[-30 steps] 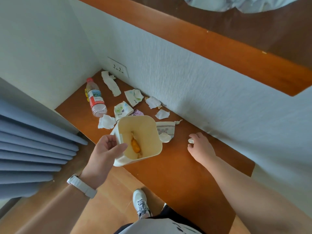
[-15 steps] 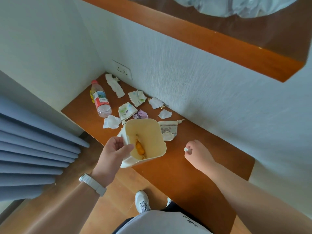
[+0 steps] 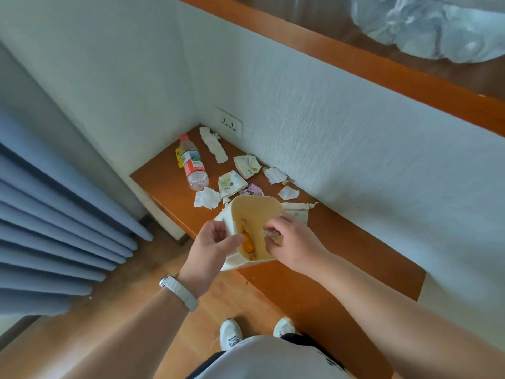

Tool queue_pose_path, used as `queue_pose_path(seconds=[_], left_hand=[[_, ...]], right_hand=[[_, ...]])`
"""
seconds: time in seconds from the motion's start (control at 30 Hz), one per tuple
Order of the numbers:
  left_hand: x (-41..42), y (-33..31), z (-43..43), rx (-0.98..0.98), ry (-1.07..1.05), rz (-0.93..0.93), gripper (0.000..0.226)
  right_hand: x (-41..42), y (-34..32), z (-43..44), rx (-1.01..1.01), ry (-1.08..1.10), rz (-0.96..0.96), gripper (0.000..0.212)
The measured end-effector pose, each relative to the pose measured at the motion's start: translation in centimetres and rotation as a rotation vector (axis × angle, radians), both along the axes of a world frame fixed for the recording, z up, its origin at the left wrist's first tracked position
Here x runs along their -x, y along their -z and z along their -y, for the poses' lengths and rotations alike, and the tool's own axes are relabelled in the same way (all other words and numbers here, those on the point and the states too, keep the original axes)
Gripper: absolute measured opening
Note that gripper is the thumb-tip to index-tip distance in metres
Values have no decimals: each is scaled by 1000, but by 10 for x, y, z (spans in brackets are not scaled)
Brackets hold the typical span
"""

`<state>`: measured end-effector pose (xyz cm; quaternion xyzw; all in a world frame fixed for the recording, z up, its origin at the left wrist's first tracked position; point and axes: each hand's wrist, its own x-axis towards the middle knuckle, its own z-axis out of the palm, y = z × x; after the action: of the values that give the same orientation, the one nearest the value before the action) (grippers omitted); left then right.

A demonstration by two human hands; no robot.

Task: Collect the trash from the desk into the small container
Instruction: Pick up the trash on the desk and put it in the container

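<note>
Right hand [image 3: 293,243] now over container [image 3: 255,212], pinching scrap [image 3: 269,234].

I see wooden desk [image 3: 325,272]: plastic bottle [image 3: 192,166], crumpled tissues [image 3: 206,198], torn wrappers [image 3: 231,183] lying beyond my left grip [image 3: 210,248].

The table [image 3: 314,272] is smooth orange-brown wood with a slight sheen. The container [image 3: 257,212] is matt cream plastic, the bottle [image 3: 193,166] clear plastic, the scraps [image 3: 207,197] crumpled white paper.

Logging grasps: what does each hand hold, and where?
Left hand grips the container by its near-left wall. Right hand pinches a small scrap over it.
</note>
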<state>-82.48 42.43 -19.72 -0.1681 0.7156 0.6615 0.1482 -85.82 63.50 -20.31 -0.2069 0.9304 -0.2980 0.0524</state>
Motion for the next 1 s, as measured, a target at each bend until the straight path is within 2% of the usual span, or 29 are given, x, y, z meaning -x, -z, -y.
queue_pose_path(seconds=[0.2, 0.33, 0.4, 0.5, 0.6, 0.8, 0.93, 1.0], left_hand=[[-4, 0, 11, -28, -56, -3, 51], [1, 1, 16, -23, -105, -16, 50], [6, 2, 19, -23, -135, -22, 47], [12, 3, 25, -16, -180, -33, 44], [19, 3, 29, -2, -210, -26, 48], [41, 3, 15, 4, -224, -37, 46], [51, 8, 3, -8, -226, -34, 38], [54, 11, -2, -11, -216, -24, 45]], right_hand=[[3, 0, 10, -26, -116, -66, 28], [22, -1, -6, -37, -91, -121, 27], [39, 6, -23, -43, 2, -139, 23], [68, 28, -57, -121, 205, -53, 24], [91, 55, -87, -269, 275, 62, 30], [120, 100, -119, -452, 206, 249, 46], [128, 117, -126, -531, 118, 219, 44], [128, 123, -130, -566, 90, 204, 40]])
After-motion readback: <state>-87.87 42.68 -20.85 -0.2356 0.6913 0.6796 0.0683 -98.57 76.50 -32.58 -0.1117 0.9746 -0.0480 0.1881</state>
